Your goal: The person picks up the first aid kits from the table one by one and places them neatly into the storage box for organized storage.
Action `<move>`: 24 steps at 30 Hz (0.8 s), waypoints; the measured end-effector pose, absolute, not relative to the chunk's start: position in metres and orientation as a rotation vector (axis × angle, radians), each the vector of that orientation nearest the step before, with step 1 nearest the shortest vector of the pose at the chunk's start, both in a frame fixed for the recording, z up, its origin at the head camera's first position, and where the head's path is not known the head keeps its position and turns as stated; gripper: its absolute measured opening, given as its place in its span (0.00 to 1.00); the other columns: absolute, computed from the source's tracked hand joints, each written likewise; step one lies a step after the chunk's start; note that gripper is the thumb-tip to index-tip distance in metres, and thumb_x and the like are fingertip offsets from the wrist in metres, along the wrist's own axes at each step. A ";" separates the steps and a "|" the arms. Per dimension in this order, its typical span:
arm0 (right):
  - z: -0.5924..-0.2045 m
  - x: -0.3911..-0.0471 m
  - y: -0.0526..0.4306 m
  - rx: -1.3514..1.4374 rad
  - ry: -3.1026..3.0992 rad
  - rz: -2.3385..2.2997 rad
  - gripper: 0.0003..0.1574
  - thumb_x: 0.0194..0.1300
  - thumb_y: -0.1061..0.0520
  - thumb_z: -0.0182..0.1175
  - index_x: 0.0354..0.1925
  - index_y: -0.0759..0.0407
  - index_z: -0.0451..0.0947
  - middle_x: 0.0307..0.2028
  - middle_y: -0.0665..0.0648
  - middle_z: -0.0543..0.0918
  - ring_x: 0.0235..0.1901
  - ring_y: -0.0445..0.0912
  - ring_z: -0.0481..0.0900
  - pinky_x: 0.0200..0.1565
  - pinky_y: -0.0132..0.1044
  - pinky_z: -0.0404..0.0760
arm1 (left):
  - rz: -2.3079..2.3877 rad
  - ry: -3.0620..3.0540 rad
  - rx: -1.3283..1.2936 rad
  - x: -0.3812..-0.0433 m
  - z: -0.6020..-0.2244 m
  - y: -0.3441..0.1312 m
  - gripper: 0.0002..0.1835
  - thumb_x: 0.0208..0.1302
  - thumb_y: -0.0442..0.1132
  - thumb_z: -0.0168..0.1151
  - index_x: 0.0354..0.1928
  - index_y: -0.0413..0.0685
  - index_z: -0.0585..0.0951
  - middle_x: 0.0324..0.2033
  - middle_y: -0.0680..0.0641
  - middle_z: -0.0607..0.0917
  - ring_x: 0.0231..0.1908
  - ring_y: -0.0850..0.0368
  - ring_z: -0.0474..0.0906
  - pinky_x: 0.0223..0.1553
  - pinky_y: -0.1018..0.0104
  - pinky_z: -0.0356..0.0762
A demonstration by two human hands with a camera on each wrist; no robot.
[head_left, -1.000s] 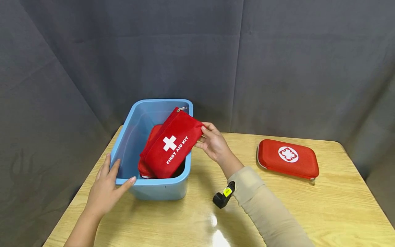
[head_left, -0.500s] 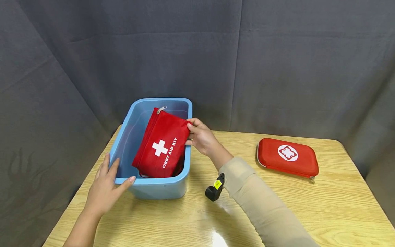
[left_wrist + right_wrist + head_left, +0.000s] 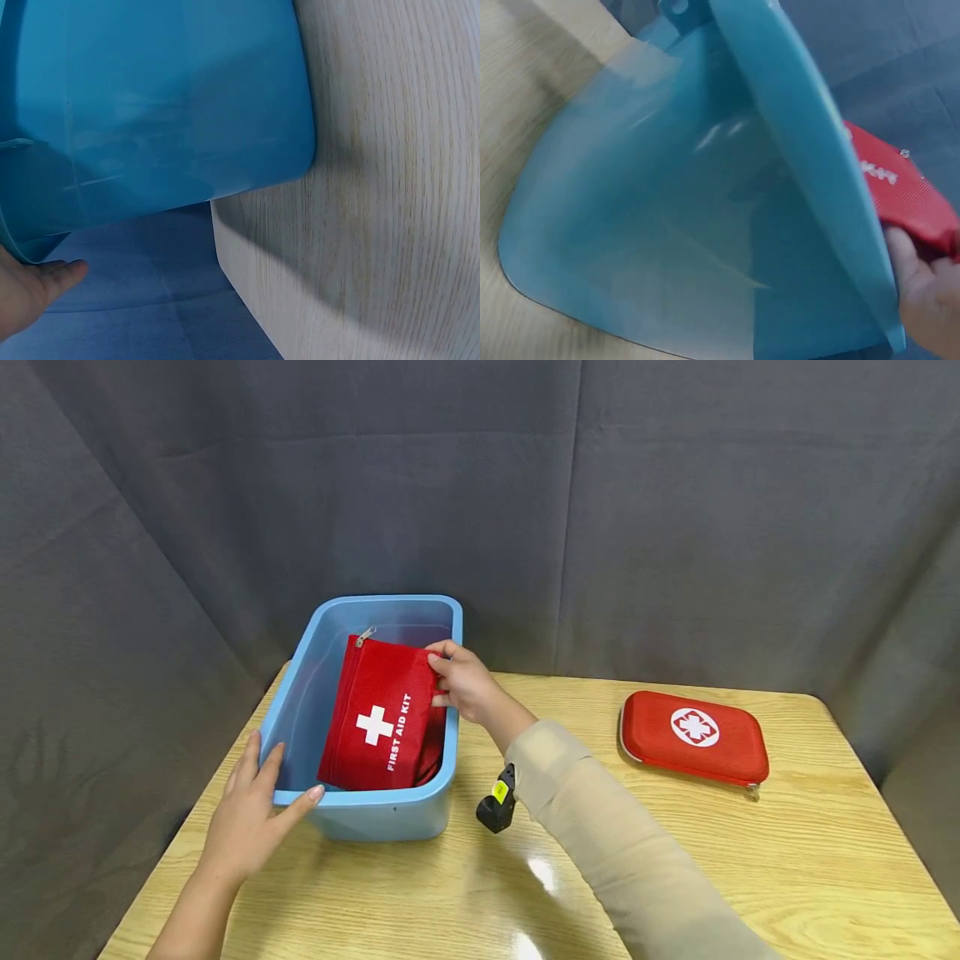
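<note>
My right hand (image 3: 467, 683) pinches the right upper corner of a red zippered first aid pouch (image 3: 382, 685), which carries a white cross and the words FIRST AID KIT. The pouch lies tilted inside the mouth of a blue plastic bin (image 3: 300, 693), its metal zipper pull at the top left. Beneath it, part of another red item (image 3: 432, 743) shows; the rest is hidden. My left hand (image 3: 243, 817) rests on the bin's near left corner, fingers along the outside and thumb over the front rim. In the right wrist view, the pouch (image 3: 904, 184) shows beyond the bin's rim.
A red hard-shell first aid case (image 3: 693, 737) with a white round emblem lies on the right of the wooden table (image 3: 825, 860). Grey curtain (image 3: 712, 527) hangs behind the table's back edge. A black wrist camera (image 3: 497, 810) hangs below my right sleeve.
My right hand has moved left and slightly up in the head view, bringing the pouch over the bin and turning it more upright. My left hand stays on the bin's corner.
</note>
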State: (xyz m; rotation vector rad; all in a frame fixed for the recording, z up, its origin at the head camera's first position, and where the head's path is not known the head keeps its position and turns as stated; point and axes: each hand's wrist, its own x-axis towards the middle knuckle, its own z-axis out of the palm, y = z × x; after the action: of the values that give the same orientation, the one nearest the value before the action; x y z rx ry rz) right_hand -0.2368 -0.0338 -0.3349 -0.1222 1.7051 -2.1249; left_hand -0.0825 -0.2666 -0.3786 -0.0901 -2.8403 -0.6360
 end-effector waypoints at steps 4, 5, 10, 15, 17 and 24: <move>-0.330 -0.238 -0.044 -0.081 1.929 -1.992 0.12 0.66 0.62 0.39 0.46 0.62 0.65 0.33 0.58 0.72 0.26 0.47 0.73 0.22 0.35 0.74 | -0.647 -2.839 -0.091 -0.082 -0.378 -0.266 0.42 0.54 0.57 0.53 0.59 0.30 0.57 0.63 0.33 0.45 0.59 0.34 0.46 0.45 0.35 0.54; -0.328 -0.237 -0.046 -0.083 1.977 -1.961 0.13 0.66 0.63 0.39 0.47 0.62 0.65 0.35 0.59 0.72 0.27 0.47 0.74 0.23 0.36 0.75 | -0.647 -2.838 -0.089 -0.082 -0.378 -0.266 0.42 0.54 0.57 0.53 0.60 0.30 0.57 0.63 0.34 0.44 0.58 0.34 0.46 0.45 0.35 0.54; -0.326 -0.236 -0.053 -0.087 2.074 -1.875 0.20 0.64 0.65 0.39 0.54 0.63 0.63 0.41 0.61 0.72 0.35 0.50 0.74 0.35 0.42 0.77 | -0.649 -2.838 -0.091 -0.082 -0.378 -0.266 0.41 0.54 0.57 0.53 0.60 0.30 0.57 0.63 0.34 0.45 0.58 0.34 0.46 0.44 0.34 0.55; -0.328 -0.235 -0.052 -0.045 2.014 -1.917 0.22 0.62 0.66 0.43 0.56 0.63 0.62 0.43 0.63 0.72 0.39 0.51 0.74 0.37 0.40 0.76 | -0.653 -2.828 -0.097 -0.082 -0.379 -0.266 0.41 0.54 0.56 0.53 0.59 0.30 0.57 0.62 0.33 0.45 0.58 0.34 0.46 0.45 0.35 0.55; -0.329 -0.235 -0.051 -0.033 1.982 -1.948 0.22 0.61 0.66 0.45 0.56 0.63 0.62 0.43 0.62 0.72 0.39 0.51 0.74 0.36 0.38 0.77 | -0.655 -2.821 -0.098 -0.082 -0.379 -0.267 0.40 0.54 0.55 0.53 0.59 0.30 0.58 0.62 0.33 0.46 0.58 0.34 0.46 0.45 0.35 0.55; -0.333 -0.236 -0.040 -0.013 1.880 -2.108 0.20 0.62 0.65 0.45 0.54 0.64 0.63 0.46 0.63 0.73 0.43 0.52 0.74 0.38 0.39 0.76 | -0.661 -2.822 -0.103 -0.083 -0.380 -0.268 0.41 0.55 0.56 0.53 0.60 0.30 0.57 0.63 0.34 0.45 0.58 0.34 0.45 0.46 0.36 0.54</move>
State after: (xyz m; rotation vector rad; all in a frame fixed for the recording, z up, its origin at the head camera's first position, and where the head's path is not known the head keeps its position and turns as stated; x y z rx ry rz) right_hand -0.2362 -0.0399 -0.3325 -0.0130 1.8799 -2.1081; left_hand -0.0833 -0.2683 -0.3802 -0.1029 -2.8219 -0.6613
